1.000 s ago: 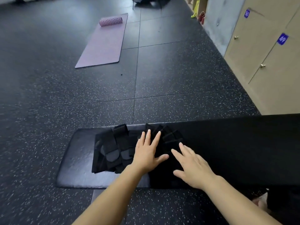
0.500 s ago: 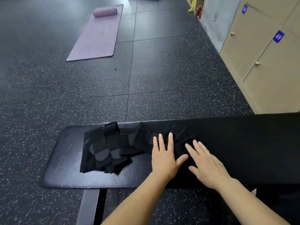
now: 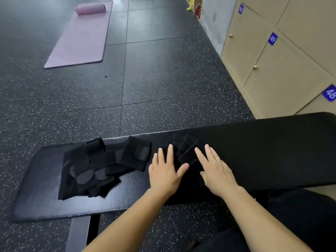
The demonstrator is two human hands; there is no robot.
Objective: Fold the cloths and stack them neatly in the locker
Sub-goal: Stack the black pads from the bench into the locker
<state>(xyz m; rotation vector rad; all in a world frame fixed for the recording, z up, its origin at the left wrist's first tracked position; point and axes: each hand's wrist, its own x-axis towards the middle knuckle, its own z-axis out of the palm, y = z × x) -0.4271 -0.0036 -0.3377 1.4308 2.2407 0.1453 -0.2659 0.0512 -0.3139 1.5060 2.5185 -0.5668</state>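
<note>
A long black bench (image 3: 272, 151) stands on a dark speckled floor (image 3: 163, 79). The person has both hands down on it, near the middle.

The left hand (image 3: 166, 174) lies flat with its palm down. Its fingers are straight and a little spread, and the thumb sticks out to the side. It grips nothing and just presses on a black cloth (image 3: 185, 148). The right hand (image 3: 216, 174) lies just beside it in the same way, flat and open, with its fingers pointing to the far edge of the bench. It presses on the same cloth. This cloth has bumpy folded parts by the fingertips. It is as black as the bench, so its edges are hard to see.

More cloths sit in a messy pile (image 3: 91, 168) at the left end of the bench. They are black with some round grey patches. The pile reaches from the far edge most of the way to the near edge, and one piece comes close to the left hand.

The lockers (image 3: 272, 70) stand to the right, past the far edge of the bench. Their tan doors are all shut, with blue tags that say 50, 49 and 48.

Far off on the floor lies a purple mat (image 3: 81, 37) with a pink roller (image 3: 90, 9) on its far end.
</note>
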